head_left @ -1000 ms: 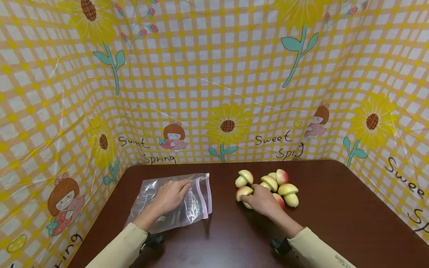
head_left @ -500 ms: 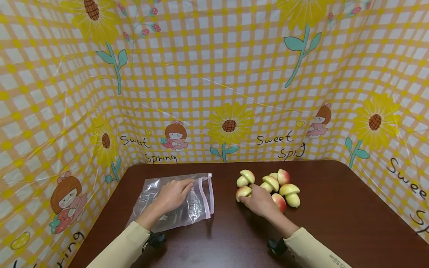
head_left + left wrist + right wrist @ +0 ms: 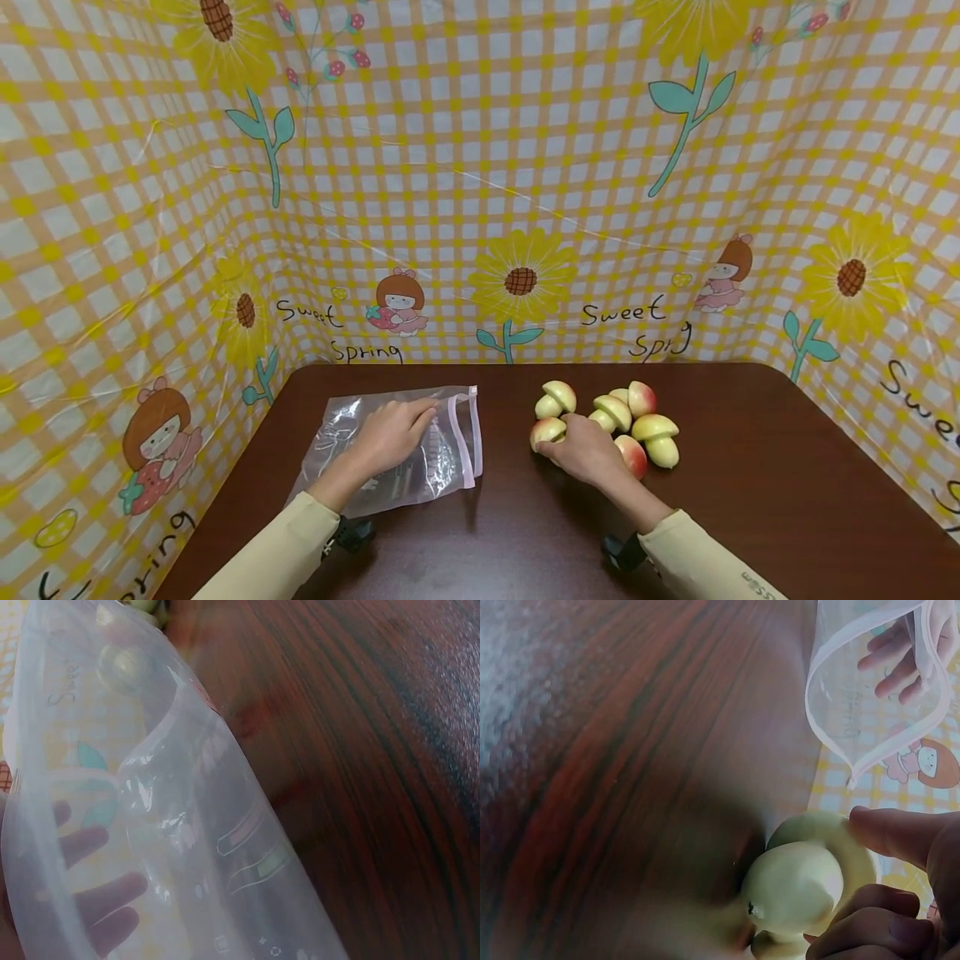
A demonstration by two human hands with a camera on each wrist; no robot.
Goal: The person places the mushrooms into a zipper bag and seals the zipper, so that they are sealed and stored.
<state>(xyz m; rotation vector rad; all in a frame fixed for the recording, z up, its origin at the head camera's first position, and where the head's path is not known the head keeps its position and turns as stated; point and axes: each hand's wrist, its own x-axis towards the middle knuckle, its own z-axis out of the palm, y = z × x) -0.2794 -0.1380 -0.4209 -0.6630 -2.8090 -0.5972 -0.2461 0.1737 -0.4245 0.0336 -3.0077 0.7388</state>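
A clear zip bag (image 3: 438, 467) with a pink edge lies at the left of the table. My left hand (image 3: 390, 435) holds its upper layer near the mouth; in the left wrist view, the fingers (image 3: 112, 896) show through the film. The right wrist view shows the bag's mouth (image 3: 821, 724) gaping. To the right, my right hand (image 3: 588, 450) grips a glossy, pale yellow-green mushroom (image 3: 546, 433) with a reddish cap side. In the right wrist view, the thumb touches the cap of this mushroom (image 3: 795, 889), with the other fingers curled beside it.
Several similar mushrooms lie close around my right hand: one behind it (image 3: 557, 400), one at the right (image 3: 656, 437), and a red-sided one (image 3: 632, 457) beside the palm. The dark wooden table (image 3: 750, 467) is enclosed by a checked cloth (image 3: 450, 208).
My right hand has settled over the mushroom, covering its stem, which showed a second ago. The red-sided mushroom beside the palm is more exposed. The left hand keeps its hold; the head view shifts slightly.
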